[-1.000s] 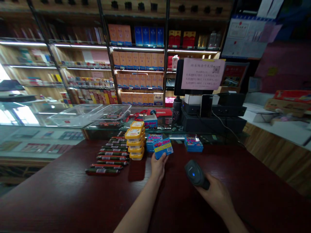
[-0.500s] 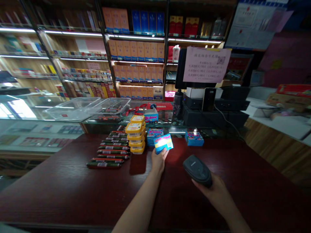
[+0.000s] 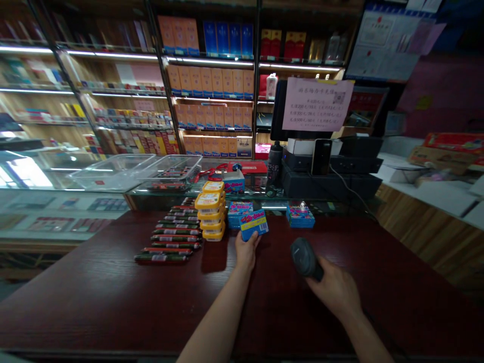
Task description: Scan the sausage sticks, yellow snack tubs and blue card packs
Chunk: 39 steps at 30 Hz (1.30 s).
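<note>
My left hand (image 3: 246, 251) grips a small blue box (image 3: 254, 225) with pink lettering and a barcode patch on its right side. A dark barcode scanner (image 3: 303, 257) is held in my right hand (image 3: 336, 288), its head tipped up. Behind the held box sits a pile of matching blue boxes (image 3: 235, 214). Another pile of blue boxes (image 3: 300, 215) stands to the right, beyond the scanner. Left of my left hand rises a stack of yellow-lidded tubs (image 3: 210, 214). Beside the tubs lies a row of dark wrapped sausage-like sticks (image 3: 170, 237).
The dark wooden table (image 3: 113, 297) runs up to a glass counter. On the counter are clear plastic bins (image 3: 113, 169), an opened blue carton (image 3: 235, 181), a dark bottle (image 3: 275, 161) and a monitor with a pink paper sign (image 3: 315, 105). Shelves of boxed goods fill the back.
The scanner has tilted up and shifted slightly, and the bright light on the blue box is gone. My left hand holds the box in nearly the same spot.
</note>
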Motion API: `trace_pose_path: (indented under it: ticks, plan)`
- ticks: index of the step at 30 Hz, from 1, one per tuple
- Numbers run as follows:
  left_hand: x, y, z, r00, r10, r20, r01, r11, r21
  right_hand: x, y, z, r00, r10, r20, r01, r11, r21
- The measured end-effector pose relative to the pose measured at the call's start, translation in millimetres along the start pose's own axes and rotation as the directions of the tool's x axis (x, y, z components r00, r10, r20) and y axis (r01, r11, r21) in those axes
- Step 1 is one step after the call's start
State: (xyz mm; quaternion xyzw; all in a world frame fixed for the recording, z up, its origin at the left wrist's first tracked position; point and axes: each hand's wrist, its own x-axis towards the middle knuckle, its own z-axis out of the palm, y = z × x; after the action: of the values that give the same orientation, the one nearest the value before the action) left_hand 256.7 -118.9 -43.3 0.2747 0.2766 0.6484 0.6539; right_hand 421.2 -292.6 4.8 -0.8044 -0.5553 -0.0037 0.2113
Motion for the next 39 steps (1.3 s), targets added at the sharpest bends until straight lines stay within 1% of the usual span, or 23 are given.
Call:
trace_pose_path:
  ticks: [2, 6, 8, 10, 11, 12, 13, 14, 15, 16, 17, 18, 19, 20, 21, 22, 24, 25, 27, 29, 33, 39]
  plan:
    - [-1.5, -1.2, 0.3, 0.999, 0.038, 0.020, -0.038, 0.999, 0.035, 3.6, 5.4, 9.8, 1.000, -0.021, -0.013, 0.020, 0.997, -0.077]
    - [-1.8, 0.6, 5.7, 0.988, 0.138, 0.068, -0.147, 0.977, 0.154, 4.9, 16.4, 29.7, 0.991, -0.093, -0.092, 0.081, 0.989, -0.126]
    - [1.7, 7.7, 12.7, 0.967, 0.235, 0.098, -0.252, 0.935, 0.250, 4.3, 21.1, 36.6, 0.985, -0.127, -0.118, 0.112, 0.986, -0.123]
    - [8.4, 21.2, 22.3, 0.922, 0.365, 0.132, -0.388, 0.848, 0.362, 3.6, 24.7, 41.2, 0.980, -0.143, -0.137, 0.128, 0.985, -0.114]
    - [13.1, 30.3, 27.4, 0.887, 0.432, 0.161, -0.458, 0.783, 0.422, 3.3, 26.0, 42.9, 0.979, -0.146, -0.143, 0.131, 0.985, -0.108]
    - [18.5, 40.6, 32.2, 0.845, 0.495, 0.203, -0.526, 0.699, 0.484, 2.9, 27.0, 44.4, 0.978, -0.149, -0.146, 0.136, 0.986, -0.099]
    - [24.5, 51.7, 36.4, 0.793, 0.550, 0.261, -0.591, 0.595, 0.544, 2.6, 27.6, 45.8, 0.978, -0.151, -0.146, 0.139, 0.987, -0.086]
    - [30.9, 62.9, 39.8, 0.736, 0.587, 0.338, -0.650, 0.473, 0.595, 2.2, 28.1, 46.9, 0.978, -0.150, -0.144, 0.142, 0.988, -0.067]
    - [37.6, 73.7, 42.2, 0.678, 0.598, 0.427, -0.697, 0.338, 0.633, 1.8, 28.3, 48.0, 0.979, -0.148, -0.142, 0.144, 0.989, -0.043]
    - [44.2, 83.6, 43.6, 0.631, 0.575, 0.520, -0.726, 0.204, 0.656, 1.5, 28.4, 48.8, 0.979, -0.146, -0.142, 0.145, 0.989, -0.016]
    - [50.4, 91.9, 43.9, 0.599, 0.525, 0.604, -0.739, 0.074, 0.669, 1.1, 28.3, 49.3, 0.980, -0.142, -0.142, 0.145, 0.989, 0.010]
    - [55.9, 98.3, 43.5, 0.585, 0.454, 0.672, -0.738, -0.045, 0.673, 0.7, 28.0, 49.6, 0.980, -0.139, -0.142, 0.145, 0.989, 0.032]
    - [60.5, 102.6, 42.4, 0.586, 0.372, 0.720, -0.728, -0.148, 0.669, 0.4, 27.6, 49.7, 0.980, -0.138, -0.142, 0.146, 0.988, 0.048]
    - [63.8, 104.9, 40.8, 0.599, 0.290, 0.747, -0.712, -0.234, 0.662, 0.0, 27.1, 49.6, 0.980, -0.138, -0.146, 0.147, 0.987, 0.059]
    - [66.0, 105.2, 39.0, 0.618, 0.216, 0.756, -0.695, -0.300, 0.654, -0.3, 26.5, 49.3, 0.979, -0.135, -0.152, 0.146, 0.987, 0.063]
    - [66.9, 104.0, 37.1, 0.641, 0.152, 0.753, -0.678, -0.347, 0.648, -0.7, 25.9, 48.8, 0.978, -0.133, -0.160, 0.145, 0.987, 0.065]
    - [65.7, 98.3, 33.4, 0.693, 0.072, 0.718, -0.640, -0.397, 0.657, -1.3, 24.9, 48.0, 0.977, -0.128, -0.169, 0.141, 0.988, 0.064]
    - [64.0, 94.8, 31.5, 0.720, 0.054, 0.691, -0.616, -0.408, 0.674, -1.5, 24.6, 47.6, 0.977, -0.129, -0.168, 0.141, 0.988, 0.064]
    - [60.0, 88.0, 27.4, 0.769, 0.042, 0.638, -0.572, -0.400, 0.716, -1.8, 24.1, 47.1, 0.977, -0.139, -0.160, 0.151, 0.986, 0.070]
    - [56.7, 83.2, 22.8, 0.796, 0.040, 0.604, -0.552, -0.362, 0.751, -2.0, 23.9, 46.8, 0.978, -0.143, -0.153, 0.157, 0.984, 0.085]
    - [55.6, 81.6, 16.7, 0.796, 0.050, 0.603, -0.567, -0.283, 0.773, -2.1, 23.2, 46.1, 0.983, -0.125, -0.135, 0.139, 0.985, 0.103]
    - [62.3, 82.8, 26.3, 0.821, 0.075, 0.565, -0.529, -0.269, 0.805, -1.6, 24.4, 45.6, 0.976, -0.152, -0.154, 0.160, 0.986, 0.039]
